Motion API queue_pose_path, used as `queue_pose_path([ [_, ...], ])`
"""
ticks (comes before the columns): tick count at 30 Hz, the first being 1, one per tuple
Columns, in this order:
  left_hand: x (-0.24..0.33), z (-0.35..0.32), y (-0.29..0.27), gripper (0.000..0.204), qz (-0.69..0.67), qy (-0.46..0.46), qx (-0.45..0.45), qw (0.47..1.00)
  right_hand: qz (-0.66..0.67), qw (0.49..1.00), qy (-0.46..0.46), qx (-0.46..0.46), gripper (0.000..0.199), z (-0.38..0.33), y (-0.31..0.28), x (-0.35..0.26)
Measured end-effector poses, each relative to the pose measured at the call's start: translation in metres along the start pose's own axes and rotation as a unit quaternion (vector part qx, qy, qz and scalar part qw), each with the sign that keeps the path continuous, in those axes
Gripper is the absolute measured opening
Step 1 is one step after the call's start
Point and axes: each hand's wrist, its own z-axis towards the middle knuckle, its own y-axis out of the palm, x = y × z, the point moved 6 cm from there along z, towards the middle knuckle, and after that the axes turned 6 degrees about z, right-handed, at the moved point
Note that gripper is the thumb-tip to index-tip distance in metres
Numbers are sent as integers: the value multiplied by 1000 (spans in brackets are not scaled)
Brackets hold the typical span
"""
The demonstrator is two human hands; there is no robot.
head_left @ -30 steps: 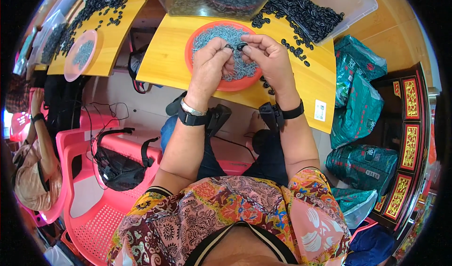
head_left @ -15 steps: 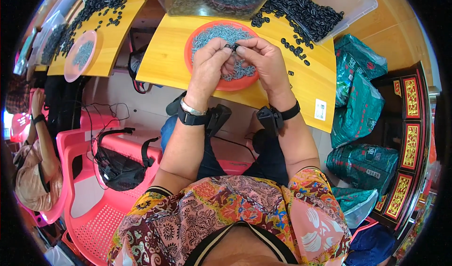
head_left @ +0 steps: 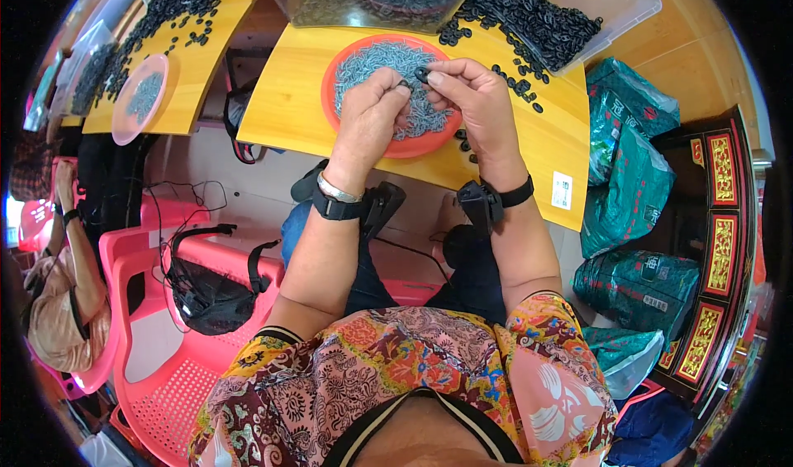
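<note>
My right hand (head_left: 475,99) pinches a small black oval plastic piece (head_left: 422,74) between thumb and fingertips. Close beside it, my left hand (head_left: 373,116) has its thumb and forefinger pressed together on another small black piece (head_left: 403,83), mostly covered by the fingertips. The two hands are slightly apart. Both are over a round red plate (head_left: 330,107) filled with small grey screws (head_left: 376,58). A few black pieces (head_left: 464,143) lie on the table by the plate's right edge, partly hidden by my right hand.
A clear plastic bin (head_left: 372,8) stands behind the plate. Black pieces (head_left: 545,25) spill from a tipped clear bin (head_left: 628,8) onto the yellow table (head_left: 281,95). Green bags (head_left: 632,194) stand at right. At left are a pink chair (head_left: 182,343) and another person's arm (head_left: 78,252).
My hands, close together before, have moved apart. The right hand has shifted right with a black piece in its fingertips; the left has barely moved. The red plate has shifted slightly.
</note>
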Motion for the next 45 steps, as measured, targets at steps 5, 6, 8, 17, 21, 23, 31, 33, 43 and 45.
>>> queue_pose_path([
  [5,-2,0,-1,12,-4,0,1,1000,-1,1000,3,-12,17,-1,3,0],
  [6,-2,0,-1,12,-7,0,-1,1000,-4,1000,-1,-14,17,-1,4,-1],
  [8,-1,0,0,12,-11,0,-3,1000,-2,1000,-3,-15,17,0,3,0],
  [17,-2,0,0,12,-3,-15,-3,1000,-25,999,-22,-9,15,-1,5,-1],
  [21,-2,0,1,12,3,-19,-8,1000,-55,998,-38,-11,15,-1,4,-4],
  [23,-1,-1,1,12,11,-15,-10,1000,-53,998,-38,-15,15,-1,4,-3],
  [31,2,-1,2,12,4,-9,-15,1000,-46,998,-42,-31,15,-1,5,-3],
  [33,2,-1,2,12,5,-6,-16,1000,-46,998,-40,-28,15,0,5,-2],
  [43,0,-2,1,14,3,4,-9,1000,-48,998,-33,-32,14,-2,8,-2],
  [45,0,-2,1,14,-3,-1,-6,1000,-36,999,-29,-27,14,-1,8,-1],
])
